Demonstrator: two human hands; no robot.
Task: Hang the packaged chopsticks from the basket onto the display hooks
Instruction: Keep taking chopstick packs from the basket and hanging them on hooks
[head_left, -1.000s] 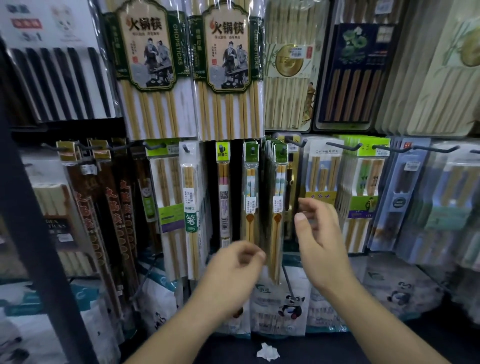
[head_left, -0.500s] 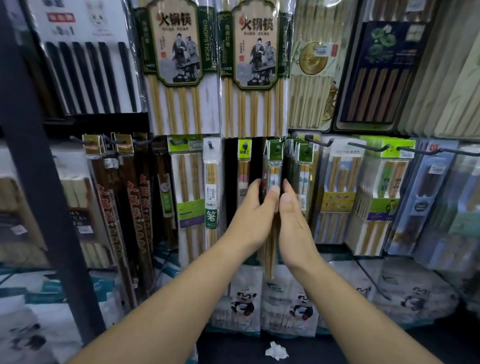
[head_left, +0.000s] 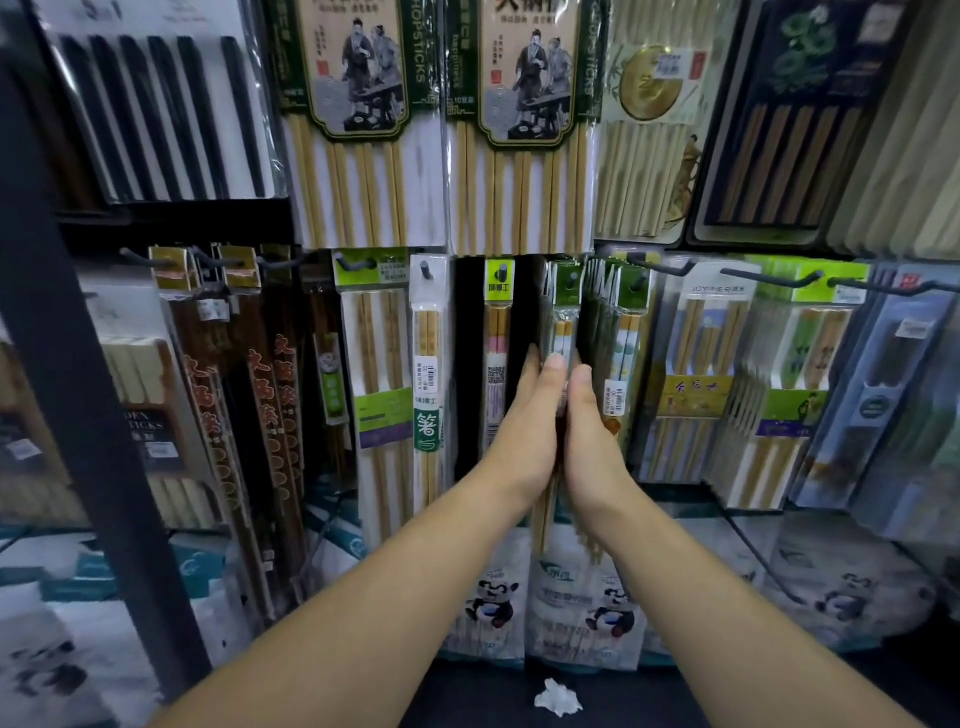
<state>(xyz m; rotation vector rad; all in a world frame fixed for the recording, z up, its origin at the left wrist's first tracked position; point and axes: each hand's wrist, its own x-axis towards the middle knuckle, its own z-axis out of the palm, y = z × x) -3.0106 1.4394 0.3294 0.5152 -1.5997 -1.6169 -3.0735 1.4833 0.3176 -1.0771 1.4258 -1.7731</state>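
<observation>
The packaged chopsticks (head_left: 562, 317) hang dead centre, and both hands are flat against them: left hand (head_left: 524, 431) on the 9 o'clock side, right hand (head_left: 592, 436) at 3, fingers straight, pressing in. Tight spot. Another stack (head_left: 621, 332) sits just beside at 3 o'clock, a single pack (head_left: 497, 332) at 9, big packs (head_left: 524, 130) at 12, panda bags (head_left: 571, 597) at 6. A dark shelf post (head_left: 78, 364) stands well off at 9.
</observation>
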